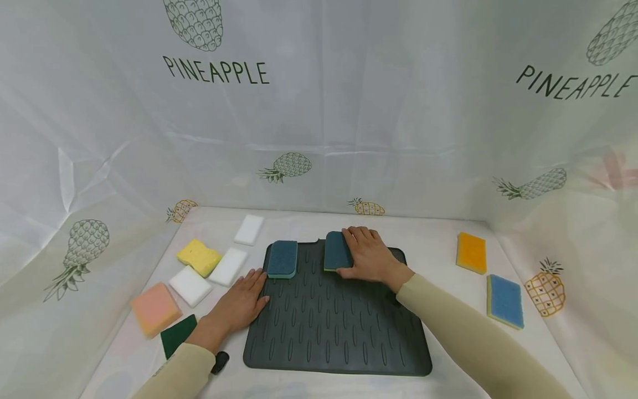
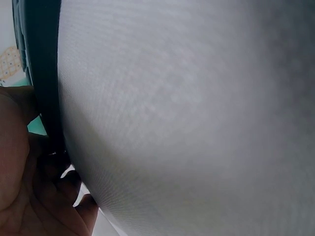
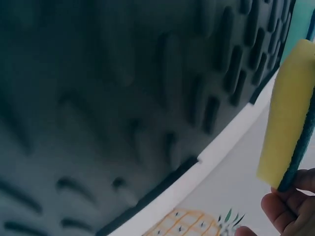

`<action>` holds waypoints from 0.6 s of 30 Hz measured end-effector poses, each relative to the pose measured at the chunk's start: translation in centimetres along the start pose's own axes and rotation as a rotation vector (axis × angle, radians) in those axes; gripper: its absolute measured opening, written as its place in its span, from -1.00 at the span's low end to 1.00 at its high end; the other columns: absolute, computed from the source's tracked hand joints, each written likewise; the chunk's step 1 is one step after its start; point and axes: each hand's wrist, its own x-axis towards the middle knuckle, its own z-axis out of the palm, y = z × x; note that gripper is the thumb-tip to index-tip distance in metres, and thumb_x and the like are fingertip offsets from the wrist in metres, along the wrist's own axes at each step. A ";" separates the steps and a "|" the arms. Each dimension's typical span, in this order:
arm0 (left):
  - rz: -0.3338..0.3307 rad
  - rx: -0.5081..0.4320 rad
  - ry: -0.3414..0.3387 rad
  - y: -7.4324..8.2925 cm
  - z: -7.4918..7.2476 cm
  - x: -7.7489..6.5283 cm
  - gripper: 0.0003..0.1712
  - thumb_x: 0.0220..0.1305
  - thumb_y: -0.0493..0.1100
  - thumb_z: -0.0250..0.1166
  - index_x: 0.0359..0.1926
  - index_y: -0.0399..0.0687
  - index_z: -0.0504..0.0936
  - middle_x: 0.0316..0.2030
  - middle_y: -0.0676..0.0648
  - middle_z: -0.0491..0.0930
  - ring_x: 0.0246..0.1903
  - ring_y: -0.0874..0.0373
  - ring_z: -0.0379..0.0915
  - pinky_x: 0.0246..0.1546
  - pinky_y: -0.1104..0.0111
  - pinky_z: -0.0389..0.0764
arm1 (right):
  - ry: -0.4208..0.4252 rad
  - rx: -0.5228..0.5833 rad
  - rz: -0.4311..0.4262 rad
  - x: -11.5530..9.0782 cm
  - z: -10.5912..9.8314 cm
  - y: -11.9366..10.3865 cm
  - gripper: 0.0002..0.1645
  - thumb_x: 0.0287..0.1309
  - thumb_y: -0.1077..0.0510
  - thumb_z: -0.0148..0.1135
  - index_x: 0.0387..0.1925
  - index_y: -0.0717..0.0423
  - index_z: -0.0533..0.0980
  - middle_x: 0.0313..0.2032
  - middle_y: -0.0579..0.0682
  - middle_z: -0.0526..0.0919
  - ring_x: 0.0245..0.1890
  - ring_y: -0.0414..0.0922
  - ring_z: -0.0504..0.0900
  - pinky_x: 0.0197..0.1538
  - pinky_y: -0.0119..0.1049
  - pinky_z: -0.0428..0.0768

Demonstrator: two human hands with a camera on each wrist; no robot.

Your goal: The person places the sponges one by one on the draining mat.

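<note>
My right hand [image 1: 372, 256] holds a sponge [image 1: 336, 251] by its right edge over the back of a dark grey ribbed mat [image 1: 339, 321]. The right wrist view shows this sponge [image 3: 288, 118] with a yellow body and a dark teal scouring face, fingers at its lower end. My left hand [image 1: 239, 303] rests at the mat's left edge, fingers fairly straight. Close to its fingertips, a second sponge [image 1: 282, 257] with a dark blue top and light teal base lies on the mat's back left corner. In the left wrist view, the thumb and fingers meet the mat's dark edge [image 2: 44, 64].
Left of the mat lie white sponges [image 1: 229, 266], a yellow sponge [image 1: 199, 257], a pink-and-orange sponge [image 1: 156, 310] and a dark green pad [image 1: 178, 334]. An orange sponge [image 1: 471, 252] and a blue sponge [image 1: 505, 300] lie to the right. A pineapple-print sheet [image 1: 349, 122] surrounds the table.
</note>
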 end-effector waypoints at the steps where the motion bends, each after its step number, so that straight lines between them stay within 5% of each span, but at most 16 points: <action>1: -0.002 -0.001 -0.001 0.0 0.0 0.0 -0.24 0.62 0.01 0.15 0.56 -0.42 0.23 0.56 -0.40 0.21 0.59 -0.32 0.08 0.55 -0.17 0.22 | -0.008 0.007 -0.006 0.2 0.1 -0.3 0.27 0.18 -0.53 0.29 0.57 0.28 0.22 0.45 0.26 0.38 0.44 0.22 0.38 0.41 0.26 0.41; 18: -0.011 -0.001 -0.007 0.0 0.1 0.1 -0.24 0.62 0.01 0.15 0.57 -0.42 0.23 0.57 -0.39 0.21 0.60 -0.31 0.07 0.56 -0.17 0.21 | -0.130 0.059 -0.015 2.9 1.9 -3.4 0.26 0.21 -0.57 0.20 0.62 0.19 0.19 0.51 0.20 0.32 0.46 0.17 0.36 0.43 0.20 0.42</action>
